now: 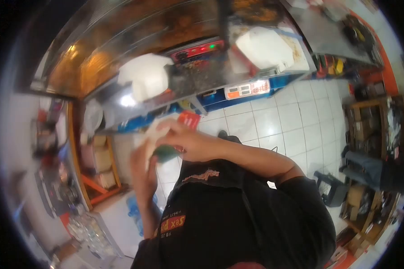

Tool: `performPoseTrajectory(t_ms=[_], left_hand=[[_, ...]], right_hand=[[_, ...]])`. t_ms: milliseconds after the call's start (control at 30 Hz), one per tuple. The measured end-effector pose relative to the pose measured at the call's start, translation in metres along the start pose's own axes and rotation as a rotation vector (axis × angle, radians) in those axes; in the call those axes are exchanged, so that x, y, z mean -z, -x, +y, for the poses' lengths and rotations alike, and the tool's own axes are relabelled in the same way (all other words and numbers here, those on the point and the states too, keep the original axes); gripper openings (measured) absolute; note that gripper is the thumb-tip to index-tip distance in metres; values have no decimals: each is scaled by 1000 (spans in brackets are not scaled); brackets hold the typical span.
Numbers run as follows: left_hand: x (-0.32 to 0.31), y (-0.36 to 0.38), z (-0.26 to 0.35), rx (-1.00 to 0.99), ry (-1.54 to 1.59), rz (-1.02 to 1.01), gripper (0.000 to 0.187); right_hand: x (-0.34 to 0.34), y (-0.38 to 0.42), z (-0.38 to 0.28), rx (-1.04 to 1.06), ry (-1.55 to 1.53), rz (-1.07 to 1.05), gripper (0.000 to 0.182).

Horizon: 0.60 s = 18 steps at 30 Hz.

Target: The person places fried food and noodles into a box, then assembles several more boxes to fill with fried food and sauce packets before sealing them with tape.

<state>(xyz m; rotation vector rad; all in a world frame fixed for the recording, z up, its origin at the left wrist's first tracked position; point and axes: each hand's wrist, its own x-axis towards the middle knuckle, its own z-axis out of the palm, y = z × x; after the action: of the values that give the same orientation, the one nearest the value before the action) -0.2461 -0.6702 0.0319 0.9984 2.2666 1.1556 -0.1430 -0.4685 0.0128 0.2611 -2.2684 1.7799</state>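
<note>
Both of my hands meet in front of my chest around a blurred bundle. My left hand point(143, 168) is at its left side, with fingers pointing up against a whitish piece point(154, 134). From the right, my right hand point(186, 141) closes over the top of the same piece. Something dark green point(166, 153) shows between the two hands. A red piece with light marks point(189, 119) sticks out above my right hand. Motion blur hides what exactly the bundle is.
Ahead stands a metal counter point(202, 83) with white sheets point(150, 76) and a white stack point(265, 48). A scale display point(248, 89) is on its front, a lit glass case point(94, 67) behind. Shelves point(98, 179) stand left. Another person's legs point(363, 165) are at right, near a black stool point(330, 188).
</note>
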Motion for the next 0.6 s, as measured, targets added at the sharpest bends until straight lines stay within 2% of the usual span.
performPoseTrajectory(t_ms=[33,67,100,133,167,200,233,267,300,367,433,467,567,600], left_hand=[[4,10,7,12,-121,-116,28],[6,16,-10,152,24,-213,23],[6,29,-22,155,22,-177,23],[6,42,-34,186,211,-39,24],[7,54,-45,217,400,93,24],[7,65,-50,284,730,168,29],[12,75,-52,287,736,195,29],[17,84,-53,323,1001,236,33],[21,94,-56,353,1269,276,38],[33,113,-68,358,1271,289,41],[36,128,-85,426,1515,198,35],[34,135,-90,445,1667,240,31],[31,162,-89,506,1686,241,29],[29,169,-90,512,1641,311,29]], right_hand=[[-13,0,-2,12,-1,-39,49],[-27,0,-4,78,233,27,49],[-40,-2,-7,157,466,108,49],[-60,-5,5,112,348,222,46],[-68,-6,-4,127,339,211,46],[-71,-2,-18,164,187,147,44],[-77,0,-28,199,38,75,42],[-94,5,-32,108,-93,-44,40],[-107,6,-42,109,-120,-140,41],[-140,13,-41,121,-194,-101,40],[-162,13,-40,185,-165,-102,37],[-171,14,-42,245,-136,-72,35],[-186,19,-53,251,-35,-80,28],[-188,21,-55,233,11,-35,20]])
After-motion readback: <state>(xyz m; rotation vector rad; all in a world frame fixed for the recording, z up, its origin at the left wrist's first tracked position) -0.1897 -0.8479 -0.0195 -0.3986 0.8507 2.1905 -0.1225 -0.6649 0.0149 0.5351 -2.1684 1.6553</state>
